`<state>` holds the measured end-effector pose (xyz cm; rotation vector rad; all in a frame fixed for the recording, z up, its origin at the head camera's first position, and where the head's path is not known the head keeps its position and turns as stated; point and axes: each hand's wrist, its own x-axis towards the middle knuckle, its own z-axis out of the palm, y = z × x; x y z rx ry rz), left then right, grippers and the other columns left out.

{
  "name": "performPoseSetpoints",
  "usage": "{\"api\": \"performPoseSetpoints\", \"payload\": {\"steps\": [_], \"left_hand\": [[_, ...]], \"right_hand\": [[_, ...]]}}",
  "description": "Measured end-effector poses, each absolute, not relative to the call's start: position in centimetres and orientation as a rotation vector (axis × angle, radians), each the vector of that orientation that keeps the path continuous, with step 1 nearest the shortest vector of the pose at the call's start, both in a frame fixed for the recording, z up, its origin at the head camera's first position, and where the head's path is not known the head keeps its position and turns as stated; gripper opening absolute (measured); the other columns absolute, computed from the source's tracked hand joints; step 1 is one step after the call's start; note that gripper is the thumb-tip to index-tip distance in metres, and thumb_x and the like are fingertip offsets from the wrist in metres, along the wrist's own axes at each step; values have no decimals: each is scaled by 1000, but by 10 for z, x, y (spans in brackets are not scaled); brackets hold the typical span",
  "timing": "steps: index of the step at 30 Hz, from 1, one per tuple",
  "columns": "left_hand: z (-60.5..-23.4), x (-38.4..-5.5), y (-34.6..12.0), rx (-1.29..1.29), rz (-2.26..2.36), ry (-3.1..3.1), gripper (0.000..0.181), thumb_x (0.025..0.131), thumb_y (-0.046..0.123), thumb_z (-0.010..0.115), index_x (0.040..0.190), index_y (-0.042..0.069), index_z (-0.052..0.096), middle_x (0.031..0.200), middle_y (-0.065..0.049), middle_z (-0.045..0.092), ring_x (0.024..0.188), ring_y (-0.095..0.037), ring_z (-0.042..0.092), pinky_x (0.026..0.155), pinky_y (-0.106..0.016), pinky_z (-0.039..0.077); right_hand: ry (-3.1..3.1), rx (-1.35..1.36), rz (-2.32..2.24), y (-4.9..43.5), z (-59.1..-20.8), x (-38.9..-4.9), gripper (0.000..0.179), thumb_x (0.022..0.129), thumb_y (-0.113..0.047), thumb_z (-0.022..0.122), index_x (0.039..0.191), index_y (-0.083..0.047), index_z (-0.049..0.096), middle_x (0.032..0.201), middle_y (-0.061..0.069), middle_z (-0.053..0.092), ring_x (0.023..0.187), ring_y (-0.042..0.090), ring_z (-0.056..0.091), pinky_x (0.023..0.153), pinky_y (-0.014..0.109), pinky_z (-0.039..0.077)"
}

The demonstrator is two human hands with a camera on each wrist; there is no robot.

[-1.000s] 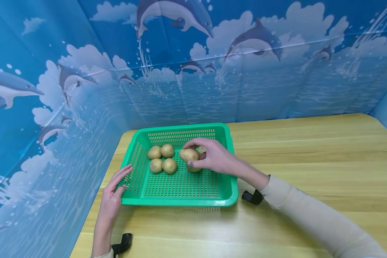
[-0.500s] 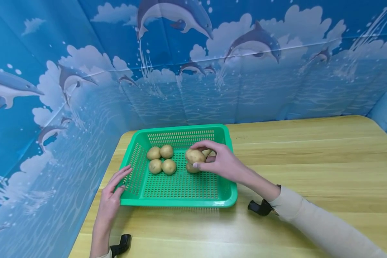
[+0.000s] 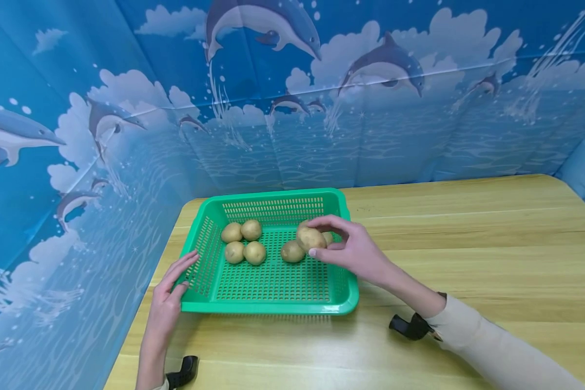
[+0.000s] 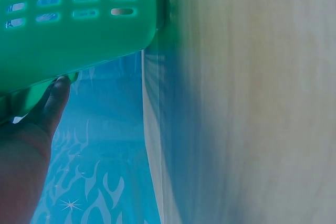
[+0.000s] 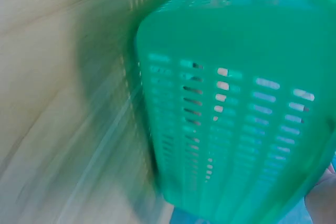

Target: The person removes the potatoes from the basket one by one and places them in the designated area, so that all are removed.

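Observation:
Inside a green plastic basket (image 3: 273, 307) lie several pale brown potatoes. One group, including a potato (image 3: 255, 253), sits on the left. Another potato (image 3: 292, 252) lies right of centre. My right hand (image 3: 353, 246) pinches a potato (image 3: 312, 239) between thumb and fingers, over the basket's right half. Partly hidden by that hand is a further potato (image 3: 328, 238). My left hand (image 3: 164, 298) rests on the basket's left rim with fingers extended. In the left wrist view, a finger (image 4: 59, 98) touches the rim. The right wrist view shows the basket's side wall (image 5: 231, 129), not the held potato.
The basket stands on a light wooden table (image 3: 468, 244), near its left edge. A blue curtain (image 3: 292, 135) printed with dolphins hangs behind and to the left. Black camera mounts (image 3: 411, 326) are strapped to both wrists.
My right hand has moved to the right with the potato, uncovering more of the potato at right of centre. My left hand stays on the rim.

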<state>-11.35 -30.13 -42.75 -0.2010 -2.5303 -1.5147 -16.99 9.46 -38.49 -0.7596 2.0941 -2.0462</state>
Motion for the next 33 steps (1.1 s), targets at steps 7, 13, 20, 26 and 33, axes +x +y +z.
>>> {"api": "performPoseSetpoints", "payload": {"steps": [7,13,20,26,33], "left_hand": [[-427,-113,-301,-206,-1526,-2530,59,94,-13,40,144,16,52,152,4,41,145,-15,24,114,-38,22],[-428,-113,-301,-218,-1528,-2514,59,93,-14,39,144,15,52,152,2,41,145,-16,25,109,-21,24],[-429,-113,-301,-229,-1545,-2490,60,92,-16,40,143,13,52,151,1,42,145,-17,26,109,-19,24],[-429,-114,-301,-223,-1532,-2498,61,92,-15,40,144,14,52,151,1,43,144,-17,26,110,-21,24],[-428,-113,-300,-212,-1526,-2504,62,91,-15,40,143,15,52,151,4,43,144,-15,26,110,-23,24]], "right_hand": [[2108,-808,-2094,114,-387,-172,45,85,-8,77,127,-12,62,131,6,57,115,28,59,82,41,56],[2095,-829,-2165,130,-387,-175,45,86,1,74,129,-5,60,128,13,57,115,30,58,85,39,55],[2166,-786,-2224,148,-392,-179,46,85,5,73,128,-1,59,128,15,57,118,28,54,88,34,54],[2277,-712,-2232,164,-396,-182,46,85,5,73,129,0,58,128,15,57,118,26,53,97,27,46],[2363,-640,-2188,180,-400,-185,46,85,3,74,128,-1,59,127,14,59,119,24,53,94,24,48]]}}
